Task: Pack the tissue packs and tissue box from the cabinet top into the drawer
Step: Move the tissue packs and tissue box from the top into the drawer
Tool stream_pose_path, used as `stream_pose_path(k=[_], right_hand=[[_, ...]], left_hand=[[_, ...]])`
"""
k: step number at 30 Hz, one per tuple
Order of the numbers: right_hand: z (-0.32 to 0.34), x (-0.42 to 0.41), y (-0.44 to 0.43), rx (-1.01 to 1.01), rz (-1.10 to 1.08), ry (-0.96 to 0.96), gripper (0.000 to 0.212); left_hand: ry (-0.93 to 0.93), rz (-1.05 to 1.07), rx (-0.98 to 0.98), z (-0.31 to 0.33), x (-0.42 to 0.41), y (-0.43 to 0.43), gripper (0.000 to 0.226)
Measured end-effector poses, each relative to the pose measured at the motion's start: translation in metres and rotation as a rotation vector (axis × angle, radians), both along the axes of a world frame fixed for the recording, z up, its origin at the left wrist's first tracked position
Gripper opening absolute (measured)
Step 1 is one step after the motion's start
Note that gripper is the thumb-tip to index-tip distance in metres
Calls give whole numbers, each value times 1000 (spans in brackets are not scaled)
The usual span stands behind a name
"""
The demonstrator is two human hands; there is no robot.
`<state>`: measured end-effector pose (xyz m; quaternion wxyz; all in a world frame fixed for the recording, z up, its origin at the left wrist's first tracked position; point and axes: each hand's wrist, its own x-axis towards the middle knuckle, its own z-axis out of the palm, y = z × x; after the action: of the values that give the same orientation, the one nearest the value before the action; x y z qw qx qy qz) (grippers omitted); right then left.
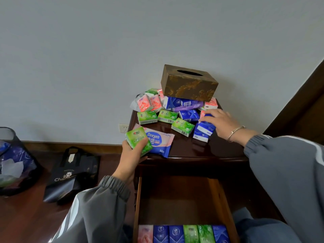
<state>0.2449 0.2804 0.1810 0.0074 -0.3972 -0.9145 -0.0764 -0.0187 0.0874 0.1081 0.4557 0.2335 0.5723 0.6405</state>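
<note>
**Now each hand has a tissue pack**

The left hand is wrapped round a green tissue pack at the near left corner of the cabinet top. Fingers and thumb curl round it, so that grip is full. The right hand is farther back and to the right. Its fingers curl over the top of a blue tissue pack. This pack stands tilted, and I cannot tell if its low end touches the wood.

The drawer is pulled out, below the cabinet top and nearer to the person. A row of packs stands side by side at its near end: pink, blue and green.

What matters next, I think, is that the drawer lies down and near from both hands. The left hand is the closer one, by the drawer's far left corner, so it has the short trip. Each pack may need a turn to stand up like the row.

Lots is left on top: more green packs, a Deeyeo wipes pack just beside the left hand, pink packs, and a big blue pack. The brown tissue box sits on that big pack at the far side.

On the floor to the left are a black bag and a bin.
</note>
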Motion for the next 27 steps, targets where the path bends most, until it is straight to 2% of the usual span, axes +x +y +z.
stream_pose_path(k=[3, 5, 7, 9, 14, 18, 22, 25, 27], right_hand=[[-16, -2, 2, -87, 13, -35, 79], [-24, 1, -2, -118, -32, 110, 81], [-28, 1, -7, -130, -135, 366, 65], [-27, -4, -12, -138, -297, 522, 46], [-21, -39, -18, -516, -769, 748, 79], [-24, -60, -18, -567, -968, 918, 79], [-19, -64, -16, -669, -1050, 914, 80], [-15, -59, -18, -795, -1014, 913, 63], [-14, -54, -22, -858, -1015, 917, 58]], left_hand=[[1, -4, -5, 2, 0, -1, 58], [3, -6, -6, 2, 0, -1, 57], [1, -7, -3, 1, -1, -1, 57], [-3, -3, 2, 0, -1, 0, 57], [-4, 0, 6, -1, 0, 0, 56], [-9, -14, 2, -2, 0, -1, 59], [-11, -4, 5, -2, -1, -1, 56], [-10, 5, 8, -3, 0, -1, 47], [-9, 10, 5, -2, 0, -1, 43]])
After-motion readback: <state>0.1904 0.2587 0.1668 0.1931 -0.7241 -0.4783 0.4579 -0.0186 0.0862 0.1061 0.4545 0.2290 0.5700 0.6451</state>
